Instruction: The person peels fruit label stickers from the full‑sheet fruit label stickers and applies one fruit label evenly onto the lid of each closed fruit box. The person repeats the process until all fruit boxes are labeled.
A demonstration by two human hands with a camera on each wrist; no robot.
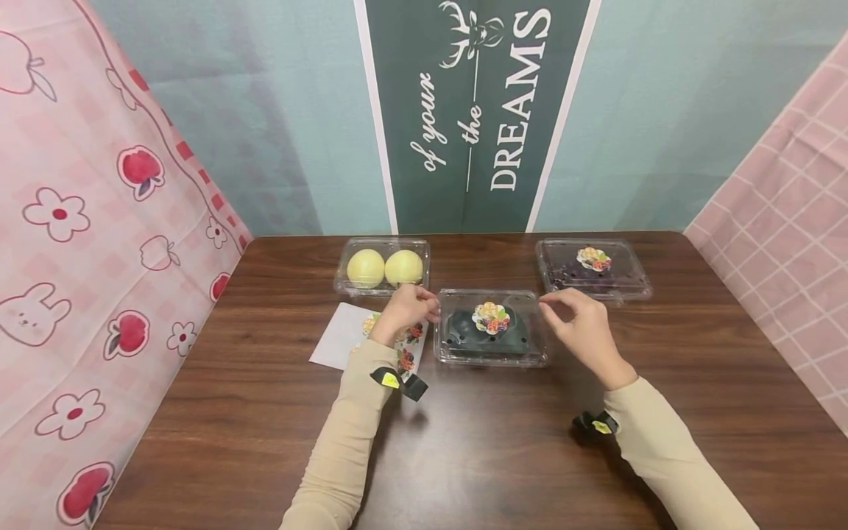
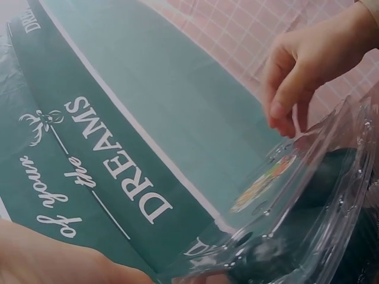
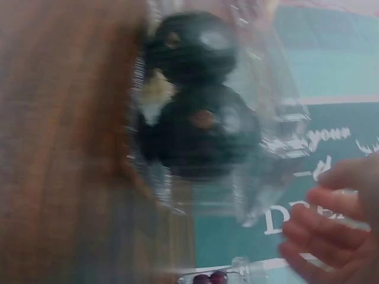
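Note:
A clear plastic clamshell box [image 1: 490,357] with a round fruit-print sticker [image 1: 491,318] on its lid lies between the hands. Through its wall in the right wrist view, two dark green round fruits [image 3: 204,133] show, blurred. My left hand [image 1: 405,313] is at the box's left end, fingers bent down beside the rim; contact there is hard to make out. By the far right corner, my right hand [image 1: 586,331] hovers with loosely bent fingers. In the right wrist view those fingers [image 3: 325,236] are spread apart with nothing between them.
Behind on the left stands a clear box with two pale yellow round fruits [image 1: 366,269]. A stickered clear box [image 1: 619,283] of dark red fruit sits back right. White sticker sheets [image 1: 338,335] lie partly under the left forearm. A printed cloth [image 1: 318,147] hangs behind the wooden table [image 1: 477,449].

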